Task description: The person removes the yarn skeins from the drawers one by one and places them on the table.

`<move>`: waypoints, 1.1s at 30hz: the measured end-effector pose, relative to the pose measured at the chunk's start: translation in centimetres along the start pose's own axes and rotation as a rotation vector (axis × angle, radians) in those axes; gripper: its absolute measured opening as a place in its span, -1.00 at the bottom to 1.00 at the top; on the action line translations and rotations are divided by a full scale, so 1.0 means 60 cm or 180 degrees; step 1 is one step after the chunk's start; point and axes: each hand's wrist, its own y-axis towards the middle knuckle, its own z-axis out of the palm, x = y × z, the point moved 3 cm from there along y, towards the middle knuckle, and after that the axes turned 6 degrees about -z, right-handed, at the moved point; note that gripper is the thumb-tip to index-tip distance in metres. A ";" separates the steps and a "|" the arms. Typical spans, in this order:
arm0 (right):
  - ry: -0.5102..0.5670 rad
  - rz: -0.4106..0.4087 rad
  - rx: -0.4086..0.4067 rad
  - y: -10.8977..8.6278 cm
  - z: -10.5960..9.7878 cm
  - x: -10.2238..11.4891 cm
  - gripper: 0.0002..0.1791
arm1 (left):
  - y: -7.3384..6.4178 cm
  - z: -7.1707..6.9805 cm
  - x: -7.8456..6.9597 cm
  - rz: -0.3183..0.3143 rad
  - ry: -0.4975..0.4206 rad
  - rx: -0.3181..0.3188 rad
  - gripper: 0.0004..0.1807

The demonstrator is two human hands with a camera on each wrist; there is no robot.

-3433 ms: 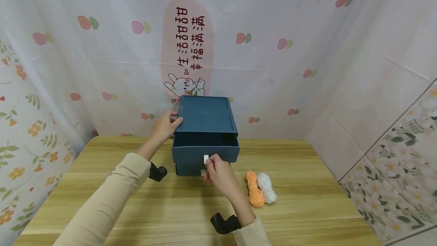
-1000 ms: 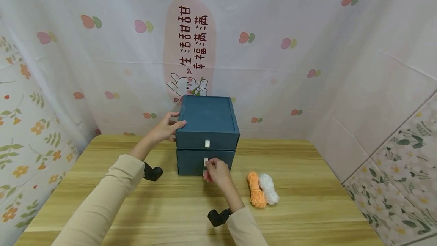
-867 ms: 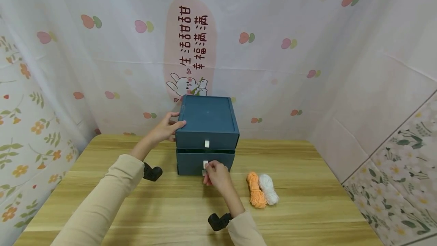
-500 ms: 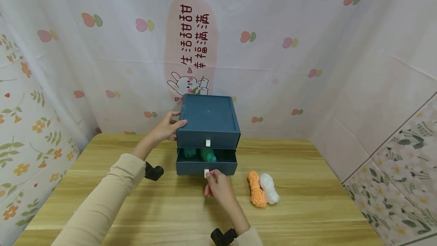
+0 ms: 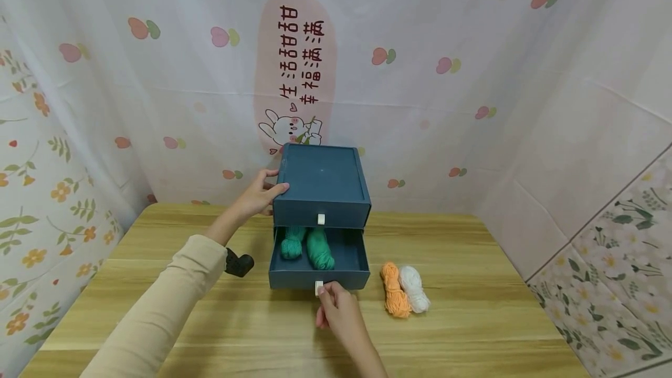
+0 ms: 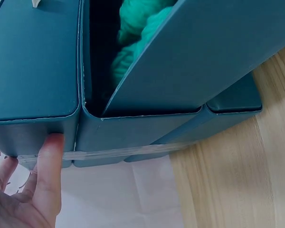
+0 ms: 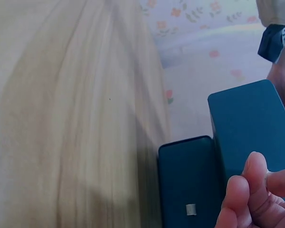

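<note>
A dark blue drawer cabinet [image 5: 322, 174] stands at the back of the table. My right hand [image 5: 340, 311] pinches the white pull tab [image 5: 318, 288] of its middle drawer [image 5: 294, 279], which is pulled well out. Inside lie two green yarn skeins [image 5: 319, 249], toward the drawer's left and middle. My left hand [image 5: 257, 194] rests against the cabinet's left side, fingers fairly straight; the left wrist view shows fingertips [image 6: 52, 142] touching that wall. Above, the top drawer [image 5: 299, 213] is closed. Below, a closed bottom drawer [image 7: 185, 175] shows in the right wrist view.
To the right of the cabinet, an orange yarn skein [image 5: 395, 290] and a white one [image 5: 413, 289] lie side by side on the wooden table [image 5: 462, 319]. A patterned curtain [image 5: 420, 104] hangs close behind the cabinet.
The top drawer, partly out at first, has gone back in. My right hand has moved to the middle drawer's tab and drawn it toward me, exposing green yarn. My left hand stays.
</note>
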 end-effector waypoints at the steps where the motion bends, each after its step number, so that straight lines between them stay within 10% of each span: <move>1: 0.0006 0.0011 0.0011 -0.004 0.000 0.000 -0.69 | 0.000 0.000 0.000 -0.0006 -0.0003 -0.0005 -0.29; 33: 0.0417 0.0382 0.0371 -0.085 0.010 -0.013 -0.66 | 0.004 0.003 0.003 -0.0061 -0.0020 -0.0076 -0.29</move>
